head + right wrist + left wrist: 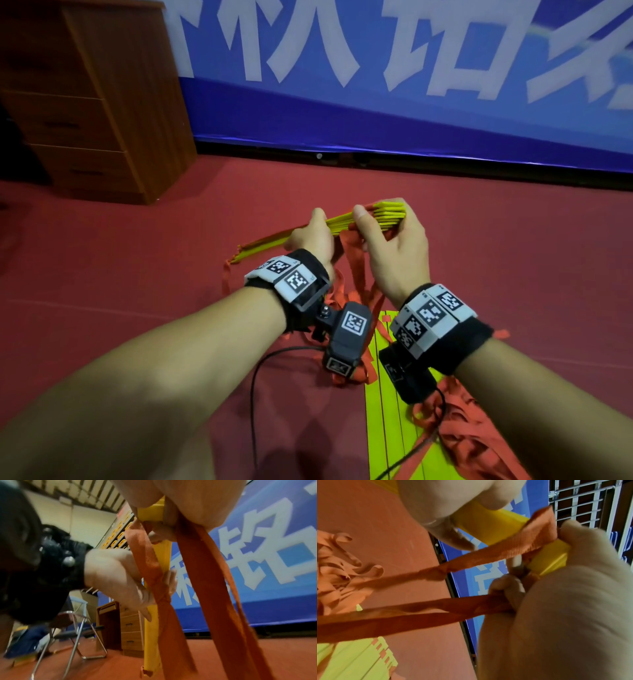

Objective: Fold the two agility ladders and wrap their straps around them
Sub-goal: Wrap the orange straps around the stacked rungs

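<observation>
A stack of yellow ladder rungs [387, 214] [488, 523] [163, 555] is held above the red floor. My left hand [315, 236] [443, 504] [111, 574] grips the stack near its middle, thumb on top. My right hand [397, 246] [582, 595] [180, 496] curls round its right end, with orange strap under the fingers. Orange straps [356, 253] [419, 609] [214, 588] hang from the stack to the floor. The second ladder [394, 411] [356, 660], pale yellow-green rungs side by side, lies on the floor below my wrists.
A heap of loose orange strap [479, 445] [332, 563] lies beside the floor ladder. A wooden drawer cabinet [96, 102] [132, 628] stands at the left, a blue banner [411, 102] runs along the back. A folding chair [77, 628] is further left. A black cable [253, 394] trails under my left arm.
</observation>
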